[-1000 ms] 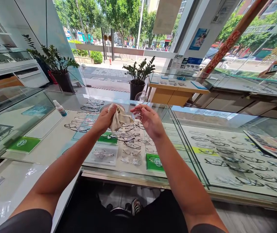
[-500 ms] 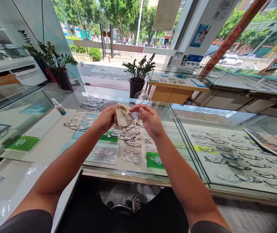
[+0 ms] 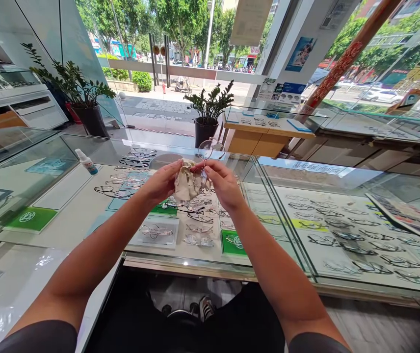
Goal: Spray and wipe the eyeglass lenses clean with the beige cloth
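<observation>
My left hand (image 3: 162,182) is closed on a crumpled beige cloth (image 3: 187,184), which is pressed against one lens of a thin-rimmed pair of glasses (image 3: 210,148). My right hand (image 3: 222,182) pinches the glasses near the bridge, so the other round lens sticks up above my fingers. Both hands are held together over the glass top of a display counter (image 3: 269,171).
Inside the counter lie several rows of spectacle frames (image 3: 195,229) and green sign cards (image 3: 234,242). A small spray bottle (image 3: 87,162) stands on the glass at the left. Two potted plants (image 3: 208,110) stand beyond. A magazine (image 3: 405,215) lies at the right.
The cloth has come from beside the glasses onto the lower lens, and both hands have closed in together and risen slightly. The view has tilted a little.
</observation>
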Motion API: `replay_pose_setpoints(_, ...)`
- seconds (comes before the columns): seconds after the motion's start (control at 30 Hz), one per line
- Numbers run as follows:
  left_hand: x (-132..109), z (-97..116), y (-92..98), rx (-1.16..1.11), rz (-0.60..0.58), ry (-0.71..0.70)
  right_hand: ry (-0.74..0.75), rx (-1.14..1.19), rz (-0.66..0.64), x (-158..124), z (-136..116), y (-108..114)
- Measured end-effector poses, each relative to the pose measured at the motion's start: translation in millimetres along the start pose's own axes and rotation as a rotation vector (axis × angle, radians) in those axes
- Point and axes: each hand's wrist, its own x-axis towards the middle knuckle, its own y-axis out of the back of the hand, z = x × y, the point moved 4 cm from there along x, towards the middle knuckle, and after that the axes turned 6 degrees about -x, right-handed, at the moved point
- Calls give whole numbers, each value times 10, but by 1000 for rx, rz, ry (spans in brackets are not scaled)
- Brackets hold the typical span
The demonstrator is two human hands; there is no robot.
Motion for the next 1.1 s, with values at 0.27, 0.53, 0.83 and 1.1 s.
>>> replay_pose_setpoints(0.27,-36,-22,-35,73,-32,23,-47,-11,59,-18,19,14)
replay_pose_setpoints(0.53,-80,-16,-136,141,-98,19,-21,11,35,-1,4,-13)
replay_pose_setpoints(0.83,-156,-165,-232,160,-159,85,-144,80,-16,-58,29,-150)
replay_pose_setpoints(1.1,-194,-136,-276,174,-209,107,-125,116,-24,-69,-3,-170)
